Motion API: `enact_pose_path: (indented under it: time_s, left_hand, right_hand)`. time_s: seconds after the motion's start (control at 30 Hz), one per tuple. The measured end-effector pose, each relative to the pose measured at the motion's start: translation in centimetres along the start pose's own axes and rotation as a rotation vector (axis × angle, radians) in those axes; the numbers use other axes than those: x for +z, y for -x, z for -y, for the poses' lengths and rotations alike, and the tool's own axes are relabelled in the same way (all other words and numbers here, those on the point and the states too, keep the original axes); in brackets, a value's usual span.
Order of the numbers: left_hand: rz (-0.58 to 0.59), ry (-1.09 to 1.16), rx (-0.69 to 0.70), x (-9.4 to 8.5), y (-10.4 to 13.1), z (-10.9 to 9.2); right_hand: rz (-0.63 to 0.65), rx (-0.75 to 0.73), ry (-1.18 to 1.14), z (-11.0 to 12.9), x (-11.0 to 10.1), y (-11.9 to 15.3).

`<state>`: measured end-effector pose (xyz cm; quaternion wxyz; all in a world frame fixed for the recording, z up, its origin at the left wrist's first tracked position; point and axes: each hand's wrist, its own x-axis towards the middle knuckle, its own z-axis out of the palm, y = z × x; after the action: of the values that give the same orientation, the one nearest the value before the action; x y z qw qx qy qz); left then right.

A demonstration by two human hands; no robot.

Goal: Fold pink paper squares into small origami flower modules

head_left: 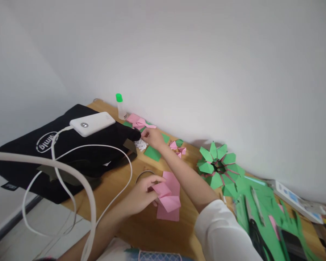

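My left hand (pixel 143 195) pinches a folded piece of pink paper (pixel 168 201) between thumb and fingers. Under it, a flat pink sheet (pixel 172 181) lies on the wooden table. My right hand (pixel 153 138) reaches across to the far side, its fingertips pressed together beside the black bag's corner (pixel 134 134); what they hold, if anything, is too small to make out. Close to those fingers are pink paper pieces (pixel 137 121), a green sheet (pixel 153 153) and a heap of white paper bits (pixel 141 145). Small folded pink shapes (pixel 176 148) lie right of that wrist.
A white power bank (pixel 92 123) with a looping white cable (pixel 130 163) rests on the black bag. Behind stands a green-capped glue bottle (pixel 121 107). To the right are a green paper ring (pixel 206 166), scissors (pixel 256 232), green sheets (pixel 268 206) and a white power strip (pixel 296 199) along the wall.
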<state>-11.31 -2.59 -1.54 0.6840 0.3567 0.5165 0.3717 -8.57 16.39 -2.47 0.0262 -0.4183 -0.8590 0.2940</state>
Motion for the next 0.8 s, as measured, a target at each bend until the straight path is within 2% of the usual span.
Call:
enact_pose_path:
  time_s: [0.17,0.27,0.37,0.4,0.43,0.5,0.57,0.63,0.7,0.8]
  left_hand:
    - [-0.018,0.024,0.016,0.6,-0.6,-0.4]
    - [-0.036,0.033,0.031,0.8,-0.7,-1.1]
    - [-0.189,0.103,0.17,1.1,-0.4,-2.4]
    - [-0.25,0.14,0.238,1.2,-0.3,-2.9]
    - [-0.301,0.185,0.309,1.5,-0.3,-3.4]
    - [-0.362,0.277,0.438,2.2,-0.3,-4.4]
    - [-0.35,0.31,0.531,3.3,-0.5,-5.3]
    - [-0.308,0.263,0.604,4.8,-0.6,-6.1]
    - [-0.29,0.174,0.668,6.4,-0.4,-6.7]
    - [-0.239,0.032,0.704,8.3,0.4,-7.5]
  right_hand:
    - [-0.028,-0.056,-0.123,0.2,-0.5,-0.2]
    - [-0.107,-0.096,-0.211,1.0,-2.3,1.3]
    - [-0.203,-0.15,-0.313,1.3,-5.5,5.6]
    - [-0.241,-0.165,-0.364,1.1,-6.5,7.8]
    - [-0.321,-0.18,-0.511,0.8,-7.5,10.1]
    - [-0.442,-0.164,-0.685,0.0,-8.7,14.9]
    - [-0.459,-0.139,-0.71,-0.7,-8.9,19.2]
    - [-0.506,-0.165,-0.741,-1.1,-8.2,22.4]
    - [-0.595,-0.189,-0.828,-1.3,-7.4,24.3]
    - [-0.741,-0.202,-0.928,-1.6,-6.9,25.7]
